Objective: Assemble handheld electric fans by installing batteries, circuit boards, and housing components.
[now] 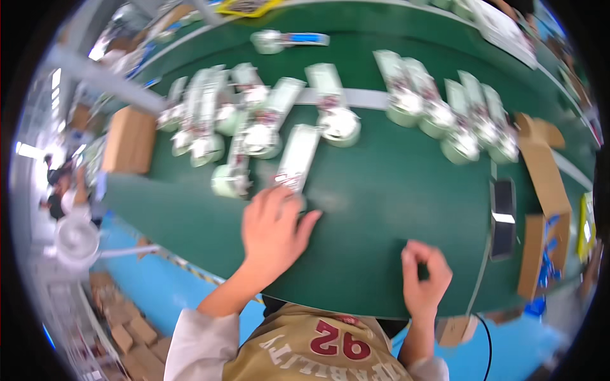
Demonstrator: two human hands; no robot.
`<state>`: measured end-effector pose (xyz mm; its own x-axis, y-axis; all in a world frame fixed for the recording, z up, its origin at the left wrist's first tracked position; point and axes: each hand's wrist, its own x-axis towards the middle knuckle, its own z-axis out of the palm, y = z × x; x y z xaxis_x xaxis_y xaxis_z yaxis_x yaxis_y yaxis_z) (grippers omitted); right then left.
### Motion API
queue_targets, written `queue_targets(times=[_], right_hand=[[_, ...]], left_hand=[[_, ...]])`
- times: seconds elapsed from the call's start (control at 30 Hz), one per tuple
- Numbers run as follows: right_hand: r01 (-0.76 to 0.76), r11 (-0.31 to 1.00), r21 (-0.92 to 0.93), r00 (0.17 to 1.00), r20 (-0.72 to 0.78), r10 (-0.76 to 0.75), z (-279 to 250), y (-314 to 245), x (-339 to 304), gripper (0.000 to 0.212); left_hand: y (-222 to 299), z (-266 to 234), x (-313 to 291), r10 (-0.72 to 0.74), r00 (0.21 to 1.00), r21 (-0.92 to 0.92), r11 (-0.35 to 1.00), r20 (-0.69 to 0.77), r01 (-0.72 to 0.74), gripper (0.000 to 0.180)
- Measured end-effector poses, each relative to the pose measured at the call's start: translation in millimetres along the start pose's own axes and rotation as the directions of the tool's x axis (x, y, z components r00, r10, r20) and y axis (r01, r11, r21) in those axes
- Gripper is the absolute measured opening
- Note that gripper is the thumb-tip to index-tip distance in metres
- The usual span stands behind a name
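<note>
My left hand (270, 228) reaches over the lower end of a pale green plastic housing (300, 152), with its fingers curled on that end and its thumb held out to the side. The long, flat white body of the housing points away from me; its near end is hidden under the fingers. Closer to the table's front edge, my right hand (427, 276) is closed in a pinch, thumb and forefinger meeting. Whatever it holds, if anything, is too small to make out. Just beyond my left hand lies a similar housing (338, 124) with a round end and reddish wires.
More such housings stand grouped at the left (206, 146) and right (460, 146) of the green table (381, 203). One housing with a blue strip (305, 39) lies far back. A dark phone-like slab (502, 219), an open carton (532, 254) and a brown box (129, 141) flank them.
</note>
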<state>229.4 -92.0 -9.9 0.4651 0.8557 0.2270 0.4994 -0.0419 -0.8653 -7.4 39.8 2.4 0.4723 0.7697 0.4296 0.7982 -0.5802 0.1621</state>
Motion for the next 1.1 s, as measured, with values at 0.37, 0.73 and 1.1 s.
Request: queue_targets(times=[0.37,0.73,1.1], right_hand=[[-0.507,0.525,-0.683,0.842,-0.522,0.134,-252,109,125,0.039],[-0.638,0.443,-0.63,0.768,-0.564,0.303,-304,209,166,0.035],[0.002,0.791,0.612,0.905,-0.337,0.259,-115,21,70,0.049]], left_hand=[[-20,5,-55,0.456,0.883,-0.317,0.826,-0.108,-0.466,0.041],[-7,5,-47,0.591,0.796,-0.445,0.682,-0.134,-0.581,0.04],[27,-26,-49,0.256,0.911,-0.654,0.635,-0.324,-0.411,0.027]])
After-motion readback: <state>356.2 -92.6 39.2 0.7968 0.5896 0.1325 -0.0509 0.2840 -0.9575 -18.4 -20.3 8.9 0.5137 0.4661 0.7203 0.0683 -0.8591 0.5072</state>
